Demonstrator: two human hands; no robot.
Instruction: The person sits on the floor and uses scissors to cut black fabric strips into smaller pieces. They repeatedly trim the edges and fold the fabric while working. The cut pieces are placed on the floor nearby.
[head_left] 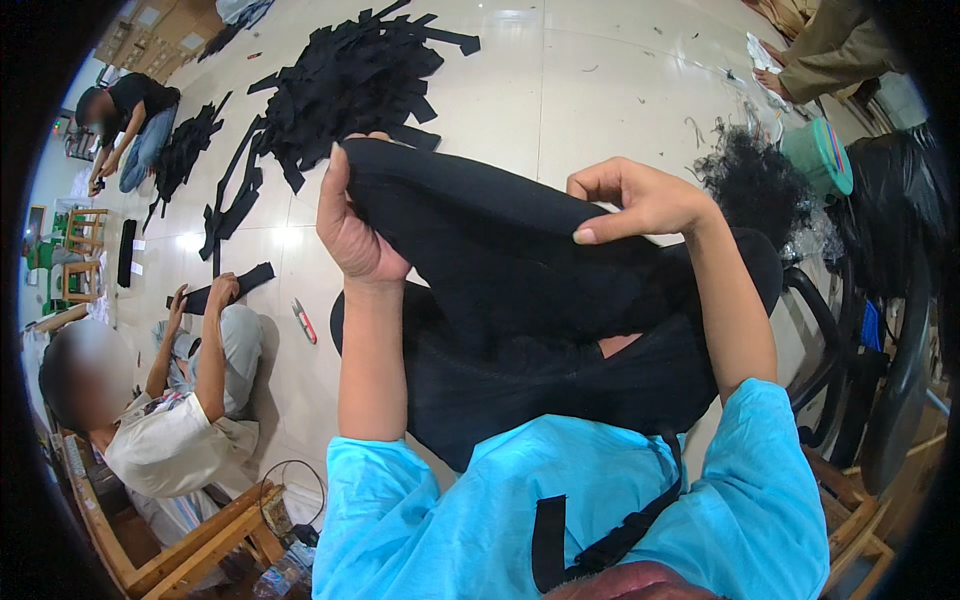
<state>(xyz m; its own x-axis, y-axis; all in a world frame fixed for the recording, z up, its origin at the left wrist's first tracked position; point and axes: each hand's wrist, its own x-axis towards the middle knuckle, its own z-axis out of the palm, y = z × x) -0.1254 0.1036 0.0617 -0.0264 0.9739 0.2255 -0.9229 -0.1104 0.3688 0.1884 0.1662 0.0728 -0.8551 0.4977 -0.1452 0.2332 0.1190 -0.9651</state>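
A wide piece of black cloth (500,235) is stretched between my two hands above my lap, its upper edge folded over in a smooth band. My left hand (357,225) grips its left end, thumb up along the near side and fingertips curling over from behind. Farther right, my right hand (640,203) pinches the upper edge between thumb and bent fingers. The cloth's lower part hangs over my dark-clad legs, and where it ends against them I cannot tell.
A big heap of black fabric strips (350,85) lies ahead on the tiled floor. Red-handled thread snips (304,321) lie left of me. A seated co-worker (170,430) handles a black strip; another bends farther back. Thread scraps (752,180) and a green tub (817,157) are at right.
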